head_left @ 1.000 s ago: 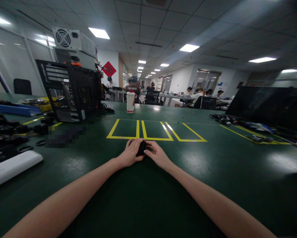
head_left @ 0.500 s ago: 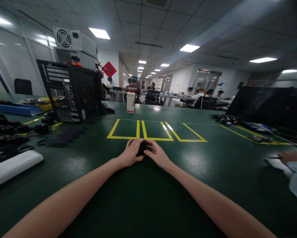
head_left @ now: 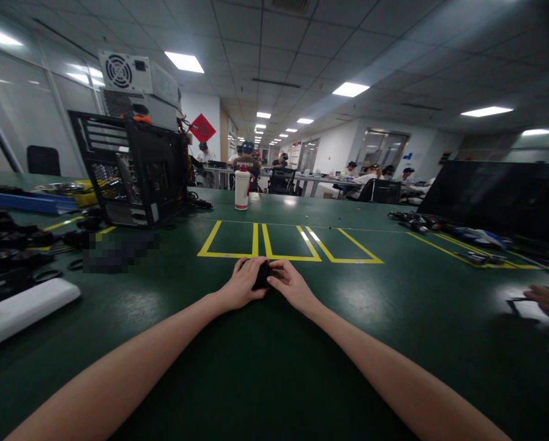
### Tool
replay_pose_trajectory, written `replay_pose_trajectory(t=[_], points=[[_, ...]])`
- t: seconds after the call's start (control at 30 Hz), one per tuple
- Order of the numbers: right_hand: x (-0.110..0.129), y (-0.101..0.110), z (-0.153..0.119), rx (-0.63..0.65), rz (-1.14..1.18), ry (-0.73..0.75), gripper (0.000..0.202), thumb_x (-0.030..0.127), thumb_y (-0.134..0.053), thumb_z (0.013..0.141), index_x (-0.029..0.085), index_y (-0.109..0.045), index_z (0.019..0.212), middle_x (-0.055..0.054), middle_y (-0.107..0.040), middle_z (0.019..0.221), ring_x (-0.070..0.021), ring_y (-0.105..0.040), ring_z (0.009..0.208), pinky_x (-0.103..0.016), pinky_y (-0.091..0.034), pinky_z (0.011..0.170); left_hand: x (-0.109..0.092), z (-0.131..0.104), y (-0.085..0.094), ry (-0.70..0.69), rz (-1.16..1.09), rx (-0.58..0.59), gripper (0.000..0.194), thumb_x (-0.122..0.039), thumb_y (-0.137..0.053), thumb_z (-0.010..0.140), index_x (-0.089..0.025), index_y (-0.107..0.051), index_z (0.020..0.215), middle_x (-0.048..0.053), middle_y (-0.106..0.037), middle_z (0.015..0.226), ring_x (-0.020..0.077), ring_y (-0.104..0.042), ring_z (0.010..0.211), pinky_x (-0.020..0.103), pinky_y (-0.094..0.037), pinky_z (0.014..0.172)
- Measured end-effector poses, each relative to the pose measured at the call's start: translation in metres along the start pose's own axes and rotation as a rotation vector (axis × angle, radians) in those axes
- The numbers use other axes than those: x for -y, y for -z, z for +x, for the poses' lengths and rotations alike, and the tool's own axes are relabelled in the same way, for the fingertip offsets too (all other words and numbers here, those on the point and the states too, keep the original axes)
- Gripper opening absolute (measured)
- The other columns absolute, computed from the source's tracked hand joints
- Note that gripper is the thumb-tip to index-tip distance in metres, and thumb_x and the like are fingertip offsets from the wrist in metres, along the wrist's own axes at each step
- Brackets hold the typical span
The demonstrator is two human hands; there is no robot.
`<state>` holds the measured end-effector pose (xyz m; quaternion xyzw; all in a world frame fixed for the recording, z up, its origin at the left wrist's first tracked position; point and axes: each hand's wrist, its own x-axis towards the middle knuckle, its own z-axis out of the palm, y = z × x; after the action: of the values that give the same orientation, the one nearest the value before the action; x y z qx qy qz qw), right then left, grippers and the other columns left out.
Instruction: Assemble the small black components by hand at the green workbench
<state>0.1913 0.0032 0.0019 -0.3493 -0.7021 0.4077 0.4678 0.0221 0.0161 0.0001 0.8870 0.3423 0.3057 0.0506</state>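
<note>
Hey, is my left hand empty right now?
No, your left hand is curled around a small black object, with your right hand close beside it.

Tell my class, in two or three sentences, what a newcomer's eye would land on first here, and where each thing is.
Probably the two bare hands at the centre: the left hand grips a small black object, and the right hand has its fingers at its right side. Just beyond them, yellow tape outlines stand out on the green table. At left looms a black computer case topped with grey metal boxes.
</note>
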Motion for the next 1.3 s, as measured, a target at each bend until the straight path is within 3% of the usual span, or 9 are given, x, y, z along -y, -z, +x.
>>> replay_pose_trajectory(t=[0.13, 0.47, 0.7, 1.03, 1.3], points=[[0.0017, 0.0000, 0.0006, 0.006, -0.037, -0.023, 0.035, 0.024, -0.054, 0.072, 0.021, -0.046, 0.106, -0.005, -0.049, 0.109, -0.0175, -0.049, 0.102, -0.037, -0.040, 0.091, 0.0000, 0.0003, 0.0000, 0.002, 0.000, 0.010, 0.060, -0.024, -0.055, 0.070, -0.022, -0.023, 0.121, 0.008, -0.041, 0.118, 0.0220, -0.036, 0.113, 0.043, -0.015, 0.100], [0.0027, -0.0015, -0.0021, 0.026, 0.011, 0.022, 0.026, 0.021, -0.056, 0.070, 0.022, -0.047, 0.094, -0.002, -0.049, 0.104, -0.0166, -0.047, 0.106, -0.036, -0.039, 0.093, 0.0011, -0.0001, 0.0010, 0.000, 0.001, 0.017, 0.060, -0.024, -0.054, 0.070, -0.022, -0.023, 0.122, 0.008, -0.040, 0.119, 0.0224, -0.035, 0.114, 0.043, -0.016, 0.100], [0.0020, -0.0016, -0.0008, 0.026, 0.003, -0.019, 0.038, 0.021, -0.057, 0.069, 0.020, -0.044, 0.105, -0.006, -0.047, 0.110, -0.0174, -0.048, 0.104, -0.036, -0.040, 0.092, 0.0011, 0.0006, -0.0006, 0.004, 0.005, 0.008, 0.060, -0.022, -0.054, 0.069, -0.021, -0.024, 0.121, 0.008, -0.040, 0.119, 0.0223, -0.035, 0.113, 0.043, -0.016, 0.100], [0.0013, -0.0015, -0.0012, 0.012, 0.012, 0.020, 0.023, 0.023, -0.054, 0.072, 0.021, -0.047, 0.094, -0.003, -0.049, 0.103, -0.0167, -0.048, 0.104, -0.035, -0.041, 0.090, 0.0011, -0.0002, 0.0006, 0.008, 0.002, 0.011, 0.060, -0.024, -0.055, 0.070, -0.022, -0.023, 0.121, 0.008, -0.040, 0.119, 0.0220, -0.035, 0.113, 0.043, -0.015, 0.100], [0.0037, -0.0009, -0.0007, 0.015, -0.020, -0.011, 0.034, 0.023, -0.054, 0.072, 0.021, -0.046, 0.104, -0.005, -0.048, 0.109, -0.0174, -0.048, 0.105, -0.037, -0.041, 0.091, 0.0003, -0.0003, 0.0021, 0.007, -0.007, 0.022, 0.060, -0.023, -0.054, 0.071, -0.023, -0.022, 0.122, 0.007, -0.040, 0.120, 0.0227, -0.035, 0.114, 0.044, -0.015, 0.100]])
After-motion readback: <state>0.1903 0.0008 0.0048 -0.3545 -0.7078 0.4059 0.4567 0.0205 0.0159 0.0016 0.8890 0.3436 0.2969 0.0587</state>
